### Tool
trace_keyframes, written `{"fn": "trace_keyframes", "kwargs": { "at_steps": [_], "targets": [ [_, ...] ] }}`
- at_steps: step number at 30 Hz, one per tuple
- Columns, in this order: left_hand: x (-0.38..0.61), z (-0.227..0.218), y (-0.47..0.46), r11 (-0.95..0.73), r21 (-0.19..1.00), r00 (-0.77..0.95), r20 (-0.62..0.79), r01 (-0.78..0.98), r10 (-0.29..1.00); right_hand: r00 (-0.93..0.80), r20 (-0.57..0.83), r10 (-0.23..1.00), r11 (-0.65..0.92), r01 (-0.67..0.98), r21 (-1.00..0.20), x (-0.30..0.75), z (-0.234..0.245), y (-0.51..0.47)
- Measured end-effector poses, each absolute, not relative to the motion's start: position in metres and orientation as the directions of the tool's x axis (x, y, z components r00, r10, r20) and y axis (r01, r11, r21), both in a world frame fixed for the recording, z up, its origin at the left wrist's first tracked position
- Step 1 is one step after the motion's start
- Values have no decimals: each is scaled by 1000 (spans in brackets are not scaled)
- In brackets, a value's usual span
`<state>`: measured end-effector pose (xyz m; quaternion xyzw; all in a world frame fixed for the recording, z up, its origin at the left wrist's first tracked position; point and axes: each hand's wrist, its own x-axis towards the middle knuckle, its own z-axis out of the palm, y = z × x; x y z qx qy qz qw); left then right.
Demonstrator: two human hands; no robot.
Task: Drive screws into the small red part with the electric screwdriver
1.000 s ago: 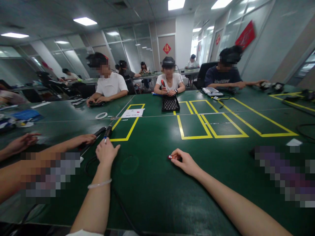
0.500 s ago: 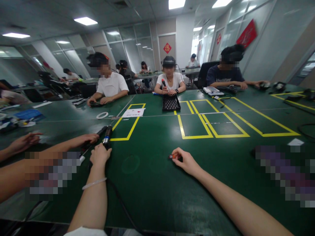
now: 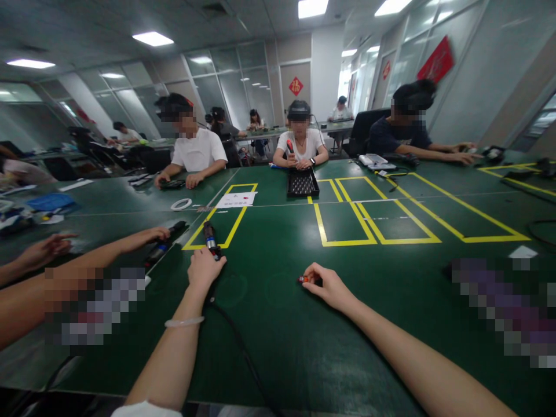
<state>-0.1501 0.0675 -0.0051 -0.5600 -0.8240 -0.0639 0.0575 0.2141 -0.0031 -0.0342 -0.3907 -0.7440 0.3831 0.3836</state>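
Observation:
My left hand [image 3: 204,269] is closed round a slim corded tool [image 3: 209,234], black with a silver and blue band; its exact kind is unclear. The tool's front end points away from me, over the near end of a yellow taped outline. Its black cord [image 3: 243,341] runs back across the green table [image 3: 269,347] to the near edge. Low over the table at the centre, my right hand [image 3: 328,284] pinches a small orange-red piece [image 3: 302,280] with a dark end, partly hidden by the fingers.
At my left, a co-worker's hand [image 3: 152,236] rests by another black-and-blue tool [image 3: 158,250]. Across the table, a person holds a red-and-black handle above a black tray [image 3: 303,184]. A white sheet [image 3: 237,200], a white tape ring [image 3: 181,204] and yellow tape outlines [image 3: 347,243] lie on the table.
My left hand has moved right with the corded tool, away from the co-worker's hand, and the cord has shifted with it. My right hand has stayed almost in place.

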Motion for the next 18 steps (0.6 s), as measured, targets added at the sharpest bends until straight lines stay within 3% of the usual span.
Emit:
{"fn": "trace_keyframes", "kwargs": {
  "at_steps": [10, 18],
  "targets": [
    [-42, -6, 37, -117, 32, 109, 182, 993, 977, -393, 269, 879, 403, 314, -860, 215, -34, -2],
    [3, -3, 8, -436, 199, 406, 175, 877, 897, -359, 250, 899, 356, 270, -895, 216, -39, 0]
  ]
}}
